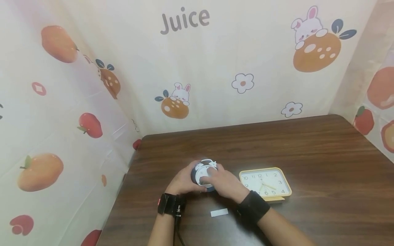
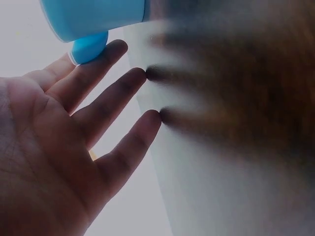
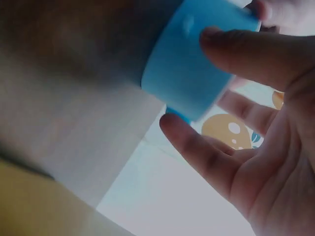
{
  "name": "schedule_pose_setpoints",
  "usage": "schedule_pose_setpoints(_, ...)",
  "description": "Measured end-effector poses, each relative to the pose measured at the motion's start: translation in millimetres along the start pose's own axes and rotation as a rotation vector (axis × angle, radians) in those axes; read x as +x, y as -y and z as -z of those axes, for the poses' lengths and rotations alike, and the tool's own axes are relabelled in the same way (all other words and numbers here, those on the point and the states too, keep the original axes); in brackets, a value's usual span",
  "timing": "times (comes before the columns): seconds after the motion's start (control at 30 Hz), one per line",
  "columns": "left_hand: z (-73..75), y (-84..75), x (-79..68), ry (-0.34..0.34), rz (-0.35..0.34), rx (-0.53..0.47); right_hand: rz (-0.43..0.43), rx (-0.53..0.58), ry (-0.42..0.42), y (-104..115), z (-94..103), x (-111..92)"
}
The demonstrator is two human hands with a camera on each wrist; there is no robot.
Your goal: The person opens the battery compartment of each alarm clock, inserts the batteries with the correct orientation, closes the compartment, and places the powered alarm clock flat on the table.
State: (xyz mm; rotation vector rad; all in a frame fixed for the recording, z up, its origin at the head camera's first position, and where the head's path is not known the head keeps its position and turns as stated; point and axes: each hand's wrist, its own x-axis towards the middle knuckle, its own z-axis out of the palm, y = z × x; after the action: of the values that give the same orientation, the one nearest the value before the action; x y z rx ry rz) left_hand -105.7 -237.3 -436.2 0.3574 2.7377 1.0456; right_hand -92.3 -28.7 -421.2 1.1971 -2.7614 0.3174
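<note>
Both hands are on a small round alarm clock (image 1: 201, 172), its body blue and its white round side turned up toward the head camera. Around its left side my left hand (image 1: 184, 181) holds it, thumb along the near edge. In the left wrist view, two fingertips of that hand come down at the tabletop under the blue body. My right hand (image 1: 226, 181) grips the clock from the right, its thumb lying over the white side. The blue wall (image 3: 192, 59) of the clock shows beside the right thumb in the right wrist view. Part of the white side is hidden by the fingers.
A yellow-framed rectangular clock (image 1: 281, 182) lies face up, just right of the right hand. Between the forearms is a small white strip (image 1: 219, 212) on the brown wooden table (image 1: 323, 157). A printed curtain (image 1: 212, 61) stands behind and along the sides.
</note>
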Motion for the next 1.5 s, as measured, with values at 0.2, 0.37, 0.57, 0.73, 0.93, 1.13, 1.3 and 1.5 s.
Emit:
schedule_pose_setpoints(0.2, -0.4, -0.1, -1.0, 0.004, 0.001, 0.01, 0.075, -0.066, 0.012, 0, 7.8, 5)
schedule_pose_setpoints(0.37, 0.2, 1.5, -1.4, 0.001, -0.007, 0.013, 0.106, -0.108, 0.026, 4, 11.7, 10)
schedule_pose_setpoints(0.57, -0.1, 2.1, 1.8, -0.005, -0.017, -0.003, 0.094, -0.093, 0.044, 3, 6.0, 11)
schedule_pose_setpoints(0.73, 1.2, 3.0, 1.3, -0.003, -0.01, -0.006, 0.107, -0.067, 0.034, 2, 3.0, 11)
schedule_pose_setpoints(0.93, 2.6, 1.9, -1.0, -0.001, 0.006, -0.007, 0.116, -0.076, 0.049, 2, 4.6, 11)
schedule_pose_setpoints(1.13, 2.2, 2.7, -0.7, -0.001, 0.016, 0.003, 0.09, -0.053, 0.059, 3, 6.5, 10)
schedule_pose_setpoints(1.3, 1.7, 4.1, -0.3, -0.004, 0.022, 0.022, 0.088, -0.039, 0.054, 2, 5.7, 12)
schedule_pose_setpoints(1.5, -0.2, 2.6, 0.2, -0.015, 0.031, 0.033, 0.085, -0.04, 0.07, 2, 6.6, 14)
